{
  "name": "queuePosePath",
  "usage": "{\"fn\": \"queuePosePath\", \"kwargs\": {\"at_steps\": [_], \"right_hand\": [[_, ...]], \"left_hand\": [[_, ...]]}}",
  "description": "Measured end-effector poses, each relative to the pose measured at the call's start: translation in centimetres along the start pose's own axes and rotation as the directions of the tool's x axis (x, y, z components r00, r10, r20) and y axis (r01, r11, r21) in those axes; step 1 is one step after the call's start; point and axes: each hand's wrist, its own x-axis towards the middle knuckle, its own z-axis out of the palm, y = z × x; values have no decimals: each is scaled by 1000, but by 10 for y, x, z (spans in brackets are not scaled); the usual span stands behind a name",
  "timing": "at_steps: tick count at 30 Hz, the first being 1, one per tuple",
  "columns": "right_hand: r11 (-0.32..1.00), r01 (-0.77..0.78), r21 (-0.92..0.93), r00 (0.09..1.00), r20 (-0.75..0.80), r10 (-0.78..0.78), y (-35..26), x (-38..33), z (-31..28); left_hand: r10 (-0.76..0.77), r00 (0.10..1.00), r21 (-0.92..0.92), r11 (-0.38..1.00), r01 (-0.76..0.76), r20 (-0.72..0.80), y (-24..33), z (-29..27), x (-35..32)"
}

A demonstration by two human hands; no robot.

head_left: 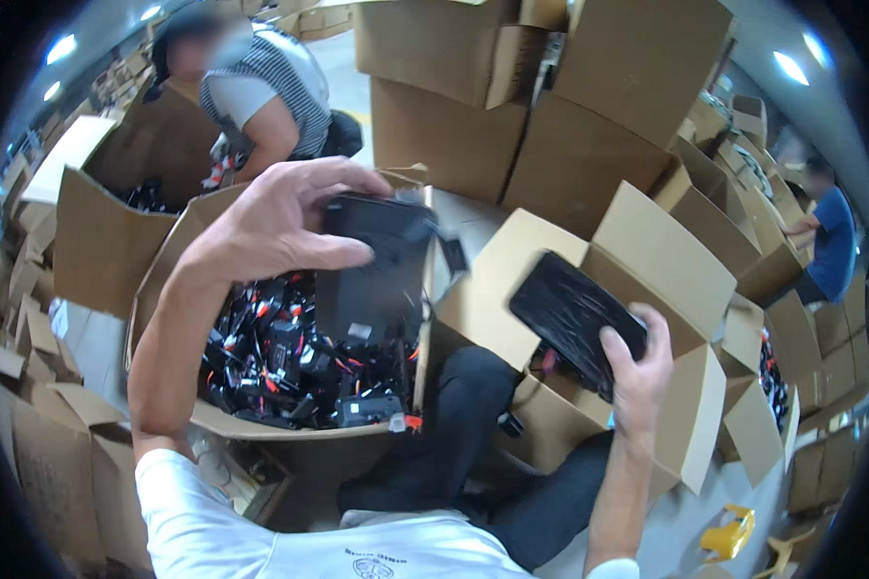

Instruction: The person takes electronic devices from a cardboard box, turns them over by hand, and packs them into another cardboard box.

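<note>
In the head view, the left hand (275,224) is raised above the left box (261,428). Its thumb lies on the front of a dark slab (384,265) and its fingers bend over the top edge, so it grasps this slab. A small black piece (451,257) is just beside the slab's right edge; it is blurred, and I cannot tell if they are joined. Below, the box contains a pile (275,362) of black devices with red and white parts.

The right hand (639,367) grasps a black slab (577,317) by its lower right end, with the thumb on top. This slab is tilted, has a shiny wrinkled surface, and is above the open right box (661,241). A yellow object (727,533) is on the floor (668,540), at the lower right.
</note>
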Motion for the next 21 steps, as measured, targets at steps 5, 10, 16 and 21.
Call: {"fn": "queuePosePath", "kwargs": {"at_steps": [5, 10, 16, 21], "right_hand": [[959, 122, 256, 979, 129, -159, -41, 3, -2], [820, -131, 557, 989, 127, 71, 7, -50, -74], [915, -141, 377, 983, 161, 85, 52, -129, -127], [862, -124, 491, 985, -42, 166, 99, -144, -187]], "left_hand": [[92, 960, 61, 992, -112, 263, 90, 143, 43], [266, 889, 239, 898, -369, 372, 77, 274, 85], [220, 788, 154, 917, -368, 575, 42, 388, 95], [43, 635, 150, 957, -247, 771, 41, 435, 113]]}}
